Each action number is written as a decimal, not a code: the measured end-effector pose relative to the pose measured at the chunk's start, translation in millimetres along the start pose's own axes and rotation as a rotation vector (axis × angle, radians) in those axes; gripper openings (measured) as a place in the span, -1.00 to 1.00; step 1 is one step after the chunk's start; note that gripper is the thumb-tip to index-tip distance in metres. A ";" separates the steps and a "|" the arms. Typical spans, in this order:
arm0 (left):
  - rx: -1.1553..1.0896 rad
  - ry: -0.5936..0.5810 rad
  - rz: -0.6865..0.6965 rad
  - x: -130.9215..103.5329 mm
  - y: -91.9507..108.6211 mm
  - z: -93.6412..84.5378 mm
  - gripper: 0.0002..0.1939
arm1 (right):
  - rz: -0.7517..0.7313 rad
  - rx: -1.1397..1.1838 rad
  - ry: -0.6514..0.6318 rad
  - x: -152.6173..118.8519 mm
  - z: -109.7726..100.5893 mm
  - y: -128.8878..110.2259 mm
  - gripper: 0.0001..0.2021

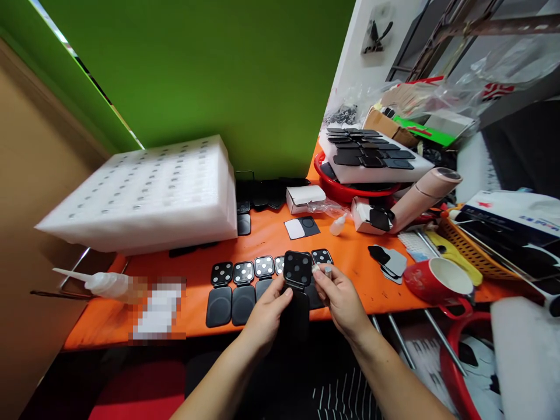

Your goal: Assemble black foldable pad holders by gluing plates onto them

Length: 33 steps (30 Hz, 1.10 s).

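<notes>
In front of me my left hand grips a black hinged folding pad by its lower edge. Its upper square shows several grey round spots; the lower half hangs down in shadow. Close to the pad's right side, my right hand is closed in a pinch. A small silver-coloured cylindrical piece shows at its fingers, with something whitish at the fingertips; I cannot make out its kind. Behind both hands, several similar folding pads lie opened in a row on the orange tabletop, some partly hidden by the hands.
White foam block at left; squeeze bottle before it. Small white dropper bottle and white box stand behind. On the right are a red mug, pink flask, orange basket and foam with black pads.
</notes>
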State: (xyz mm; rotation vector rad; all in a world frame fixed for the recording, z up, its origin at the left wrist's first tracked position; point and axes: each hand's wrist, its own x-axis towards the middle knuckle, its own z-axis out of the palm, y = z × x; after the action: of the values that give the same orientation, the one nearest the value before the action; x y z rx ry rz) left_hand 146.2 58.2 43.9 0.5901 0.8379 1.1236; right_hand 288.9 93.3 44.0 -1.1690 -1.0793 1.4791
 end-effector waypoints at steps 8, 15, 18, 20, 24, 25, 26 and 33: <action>-0.815 -0.347 -0.574 -16.0 -24.2 0.9 -0.89 | -0.027 -0.296 -0.097 13.0 -0.3 4.0 -0.69; -0.795 -0.428 -0.667 -18.8 -24.1 12.5 -0.79 | 0.028 -0.217 -0.132 9.3 6.0 -0.5 -0.61; -0.768 -0.437 -0.664 -18.0 -23.2 13.2 -0.78 | 0.028 -0.177 -0.164 8.9 7.0 -2.3 -0.61; -0.755 -0.442 -0.662 -17.3 -23.7 12.4 -0.78 | 0.027 -0.155 -0.177 8.7 6.5 -1.9 -0.62; -0.730 -0.452 -0.659 -16.6 -24.7 10.7 -0.78 | 0.037 -0.127 -0.178 8.6 4.6 1.3 -0.61; -0.729 -0.455 -0.657 -16.7 -25.0 10.5 -0.78 | 0.043 -0.124 -0.177 8.7 4.3 2.1 -0.60; -0.731 -0.457 -0.652 -17.0 -25.4 10.4 -0.79 | 0.047 -0.121 -0.174 8.7 4.1 2.8 -0.60; -0.543 -0.225 -0.584 -10.5 -35.5 5.0 -0.82 | 0.115 -0.093 -0.170 8.8 4.0 3.3 -0.61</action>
State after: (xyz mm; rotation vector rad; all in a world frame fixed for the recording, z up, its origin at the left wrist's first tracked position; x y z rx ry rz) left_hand 167.3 36.2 22.2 0.0033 0.4320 0.6811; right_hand 283.4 101.1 40.0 -1.2037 -1.2249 1.6570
